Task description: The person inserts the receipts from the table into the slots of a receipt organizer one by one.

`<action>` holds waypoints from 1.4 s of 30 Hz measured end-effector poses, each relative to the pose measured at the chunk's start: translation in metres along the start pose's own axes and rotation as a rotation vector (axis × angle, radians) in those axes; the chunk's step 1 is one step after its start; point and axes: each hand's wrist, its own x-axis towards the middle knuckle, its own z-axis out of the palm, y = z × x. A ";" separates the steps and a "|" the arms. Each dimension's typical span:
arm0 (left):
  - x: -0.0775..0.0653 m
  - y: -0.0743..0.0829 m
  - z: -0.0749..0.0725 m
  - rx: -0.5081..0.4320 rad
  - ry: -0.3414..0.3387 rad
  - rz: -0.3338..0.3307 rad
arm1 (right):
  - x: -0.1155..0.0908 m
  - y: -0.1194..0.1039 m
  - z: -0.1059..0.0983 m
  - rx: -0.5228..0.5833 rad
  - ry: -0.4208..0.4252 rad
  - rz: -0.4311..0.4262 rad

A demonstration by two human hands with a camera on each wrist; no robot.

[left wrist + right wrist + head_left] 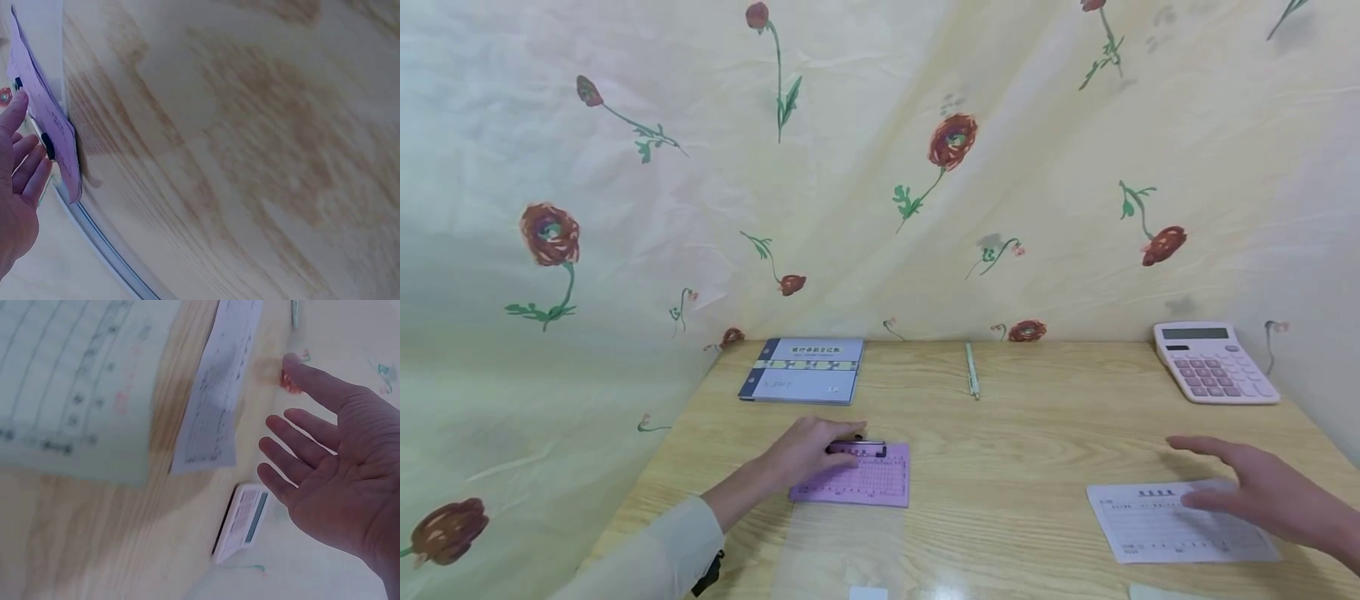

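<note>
My left hand (808,450) is at the black-and-silver clip (868,450) at the top of a pink printed form (880,483). Its index finger reaches past the clip and its thumb lies on the near side. In the left wrist view the thumb and fingers look loosely extended at the clip's black ends; contact is hard to judge. My right hand (1262,492) hovers, fingers spread and holding nothing, above a white printed form (1172,533). The right wrist view shows that palm bare, with a pale green printed sheet (75,381) close to the camera.
A blue-covered account book (808,383) lies at the back left. A light green pen (972,371) is at the back middle, and a pink-and-white calculator (1213,367) at the back right. A clear plastic sheet (842,550) extends below the pink form. Flowered cloth (850,208) hangs behind the wooden table.
</note>
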 end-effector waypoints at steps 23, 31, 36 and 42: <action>0.002 -0.006 0.005 0.033 0.047 0.055 | -0.018 0.044 0.015 0.031 -0.105 0.255; 0.004 -0.006 0.004 0.025 0.023 0.037 | -0.020 0.044 0.018 -0.021 0.012 0.248; 0.004 -0.006 0.004 0.006 0.022 0.048 | -0.018 0.050 0.019 -0.013 0.013 0.277; 0.004 -0.006 0.003 0.027 0.013 0.062 | -0.017 0.054 0.018 -0.021 0.047 0.280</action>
